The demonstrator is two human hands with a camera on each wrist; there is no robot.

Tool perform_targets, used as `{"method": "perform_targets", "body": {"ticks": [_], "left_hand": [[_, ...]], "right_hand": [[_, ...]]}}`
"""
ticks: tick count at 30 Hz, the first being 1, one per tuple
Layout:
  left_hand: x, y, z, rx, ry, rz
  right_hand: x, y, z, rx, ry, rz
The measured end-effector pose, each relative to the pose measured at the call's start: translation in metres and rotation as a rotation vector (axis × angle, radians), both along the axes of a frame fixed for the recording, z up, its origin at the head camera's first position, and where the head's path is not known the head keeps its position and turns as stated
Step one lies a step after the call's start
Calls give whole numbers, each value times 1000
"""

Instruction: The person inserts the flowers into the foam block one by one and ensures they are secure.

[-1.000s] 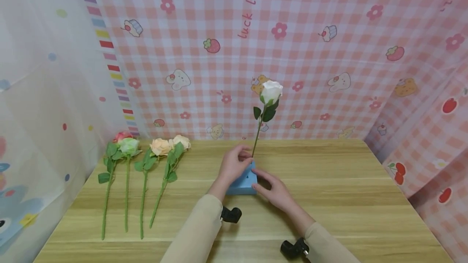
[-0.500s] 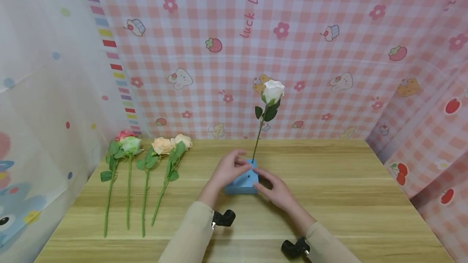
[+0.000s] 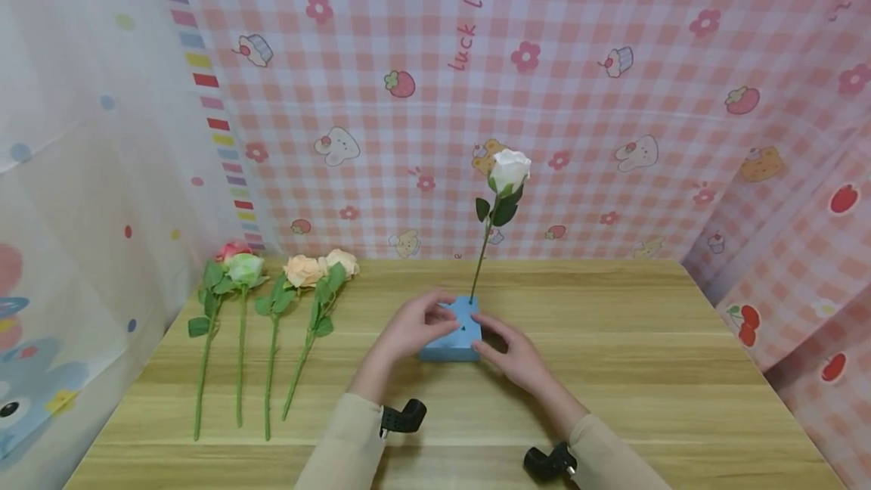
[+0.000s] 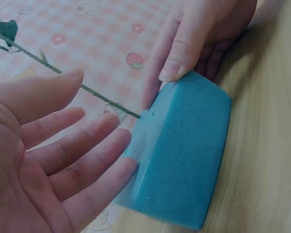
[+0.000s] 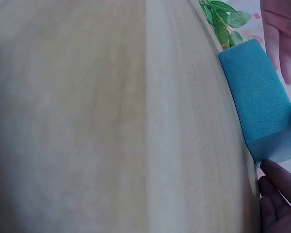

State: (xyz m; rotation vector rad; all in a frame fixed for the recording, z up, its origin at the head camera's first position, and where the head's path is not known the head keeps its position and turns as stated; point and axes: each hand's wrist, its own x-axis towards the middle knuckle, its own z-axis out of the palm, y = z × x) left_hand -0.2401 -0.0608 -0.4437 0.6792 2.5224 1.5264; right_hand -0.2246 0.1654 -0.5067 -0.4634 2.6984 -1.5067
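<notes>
A blue foam block (image 3: 450, 352) sits on the wooden table, with small dark holes in its top. One white rose (image 3: 510, 172) stands in its back right part, its thin green stem leaning slightly right. My right hand (image 3: 516, 358) holds the block's right end, thumb near the front corner and fingers on the side. My left hand (image 3: 415, 326) is over the block's left part with fingers loosely bent, holding nothing. In the left wrist view its fingertips reach the foam block (image 4: 184, 150) and are apart from the stem.
Several roses lie on the left of the table: a pink one (image 3: 233, 249), a green one (image 3: 245, 269) and peach ones (image 3: 304, 271). A checked pink cloth (image 3: 381, 127) hangs behind the table (image 3: 612, 384). Black wrist mounts (image 3: 404, 416) hang below the sleeves.
My left hand has drawn back left and toward me, away from the rose's stem, uncovering more of the block. My right hand has stayed at the block, and the rose stands as before.
</notes>
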Motion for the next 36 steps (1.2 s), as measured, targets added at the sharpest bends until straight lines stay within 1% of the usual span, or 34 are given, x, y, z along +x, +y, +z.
{"method": "perform_targets", "body": {"ticks": [3, 6, 9, 11, 17, 23, 28, 36], "left_hand": [[4, -4, 0, 4, 1, -5], [9, -8, -1, -1, -6, 4], [13, -11, -3, 6, -23, 24], [15, -14, -5, 15, -17, 39], [23, -27, -12, 40, 38, 110], [29, -45, -23, 61, 46, 196], [34, -61, -30, 44, 48, 266], [43, -87, -37, 56, 49, 314]], "right_hand": [[0, 0, 0, 2, -2, -3], [1, 0, 0, -6, -9, -5], [2, 0, 0, -3, -17, -8], [2, 0, 0, 2, -19, -12], [2, -1, -1, 5, -20, -19], [3, -1, -3, -9, -12, -2], [3, -1, -4, -10, -13, 5], [2, -1, -3, -22, -16, 1]]}}
